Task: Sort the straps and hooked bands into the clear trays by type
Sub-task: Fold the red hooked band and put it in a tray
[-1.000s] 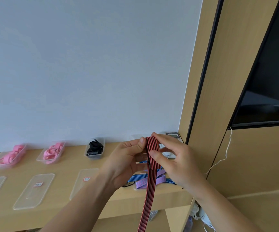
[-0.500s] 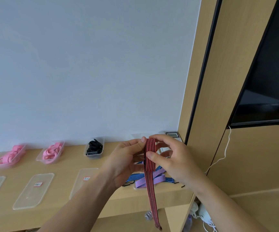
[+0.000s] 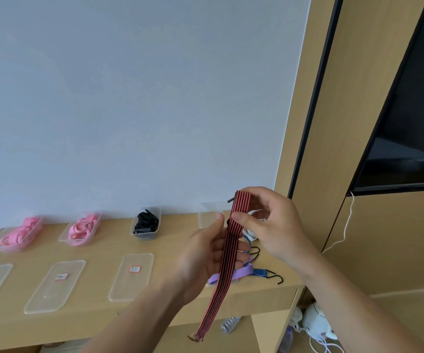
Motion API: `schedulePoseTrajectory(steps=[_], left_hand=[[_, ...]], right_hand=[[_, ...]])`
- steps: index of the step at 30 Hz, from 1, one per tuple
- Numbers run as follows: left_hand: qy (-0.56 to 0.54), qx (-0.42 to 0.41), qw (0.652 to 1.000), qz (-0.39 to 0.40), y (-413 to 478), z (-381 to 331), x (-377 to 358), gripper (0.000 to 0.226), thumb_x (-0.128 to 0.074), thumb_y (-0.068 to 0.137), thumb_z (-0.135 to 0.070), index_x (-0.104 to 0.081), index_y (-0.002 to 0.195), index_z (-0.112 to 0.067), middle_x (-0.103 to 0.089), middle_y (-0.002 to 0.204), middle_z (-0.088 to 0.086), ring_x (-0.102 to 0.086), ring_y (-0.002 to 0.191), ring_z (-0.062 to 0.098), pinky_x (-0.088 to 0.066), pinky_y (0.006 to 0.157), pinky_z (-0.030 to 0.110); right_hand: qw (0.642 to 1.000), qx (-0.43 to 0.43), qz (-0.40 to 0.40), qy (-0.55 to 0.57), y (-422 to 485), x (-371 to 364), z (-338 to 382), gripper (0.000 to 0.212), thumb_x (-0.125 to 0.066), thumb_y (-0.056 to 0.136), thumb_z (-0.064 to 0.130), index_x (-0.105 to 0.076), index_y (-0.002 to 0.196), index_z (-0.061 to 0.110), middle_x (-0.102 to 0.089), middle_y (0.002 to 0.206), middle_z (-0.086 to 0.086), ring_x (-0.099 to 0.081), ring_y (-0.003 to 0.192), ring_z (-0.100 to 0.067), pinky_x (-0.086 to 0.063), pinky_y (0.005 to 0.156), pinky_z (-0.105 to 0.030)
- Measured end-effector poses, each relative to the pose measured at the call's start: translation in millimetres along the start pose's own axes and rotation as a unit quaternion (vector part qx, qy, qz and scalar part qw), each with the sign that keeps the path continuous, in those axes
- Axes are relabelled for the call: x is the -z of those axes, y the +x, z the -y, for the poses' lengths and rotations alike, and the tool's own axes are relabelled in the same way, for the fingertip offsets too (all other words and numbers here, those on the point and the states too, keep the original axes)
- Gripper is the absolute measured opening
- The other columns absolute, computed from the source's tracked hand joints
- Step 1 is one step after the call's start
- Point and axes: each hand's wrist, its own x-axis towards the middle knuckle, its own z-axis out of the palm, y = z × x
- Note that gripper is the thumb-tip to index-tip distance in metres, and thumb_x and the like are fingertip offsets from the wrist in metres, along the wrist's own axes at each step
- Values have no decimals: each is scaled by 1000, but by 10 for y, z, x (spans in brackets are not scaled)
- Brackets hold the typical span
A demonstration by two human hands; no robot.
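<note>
- The right hand pinches a red-and-black striped band near its top: the thumb presses the front face and the fingers curl over the fold from behind.
- The band is flat, ribbed elastic folded over at the top. A small black hook pokes out to the left of the fold.
- From the right hand the band hangs down across the left hand and past the edge of the wooden shelf, ending in a frayed tip.
- The left hand sits just below and left of the right one, palm up, with the band lying across its half-curled fingers. Its thumb points up just beside the band, and I cannot tell whether it actually grips.
- Under both hands, on the shelf, lie a flat lilac band and a blue striped band with a black wire hook.
- Beyond the hands stands a clear plastic tray against the wall.
- To the left of the hands are a clear tray of black straps and two trays of pink loops.
- Nearer, flat clear lids with small labels lie in a row.
</note>
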Motion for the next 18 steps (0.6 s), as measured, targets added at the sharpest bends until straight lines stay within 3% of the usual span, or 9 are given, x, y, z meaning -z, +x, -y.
schedulePoseTrajectory(steps=[4, 7, 9, 12, 15, 18], left_hand=[[1, 14, 1000, 5, -4, 21, -9, 63, -40, 106, -50, -70, 115, 4, -75, 106, 26, -74, 77, 29, -60, 66, 33], [7, 24, 1000, 11, -8, 1, 1, 65, -39, 105, -53, -72, 113, 2, -77, 106, 23, -75, 83, 30, -60, 79, 40], [-14, 28, 999, 16, -15, -30, 8, 65, -41, 104, -55, -74, 110, 1, -76, 106, 22, -75, 85, 32, -58, 85, 45], [-71, 36, 997, 21, -16, -101, 20, 59, -47, 101, -53, -74, 108, -2, -74, 104, 22, -71, 90, 34, -58, 81, 45], [-105, 34, 994, 14, 23, -142, 48, 56, -51, 102, -45, -68, 121, 5, -69, 94, 20, -69, 93, 37, -50, 98, 58], [-133, 33, 990, 20, 64, -172, 91, 49, -54, 102, -34, -64, 127, 6, -64, 93, 17, -62, 87, 32, -53, 94, 57]], right_hand=[[999, 12, -32, 13, -51, -26, 23, 33, -81, 78, 4, -70, 102, 24, -74, 90, 9, -69, 82, -11, -56, 72, -24], [997, 52, -50, -24, -123, -62, 27, 35, -82, 77, 3, -70, 105, 20, -72, 88, 13, -68, 82, -7, -53, 76, -18], [989, 109, -70, -77, -187, -107, -6, 37, -85, 75, 4, -71, 106, 18, -72, 94, 14, -68, 85, -6, -53, 80, -19], [965, 216, -86, -123, -287, -180, -97, 36, -85, 70, -4, -73, 101, 9, -72, 97, 4, -68, 92, -10, -52, 84, -21], [946, 284, -73, -139, -360, -235, -192, 36, -77, 65, -18, -74, 94, 4, -73, 103, -2, -67, 105, -16, -51, 93, -26], [939, 304, -27, -157, -409, -238, -257, 26, -83, 71, -3, -75, 94, 5, -72, 110, -2, -63, 115, -18, -50, 98, -32]])
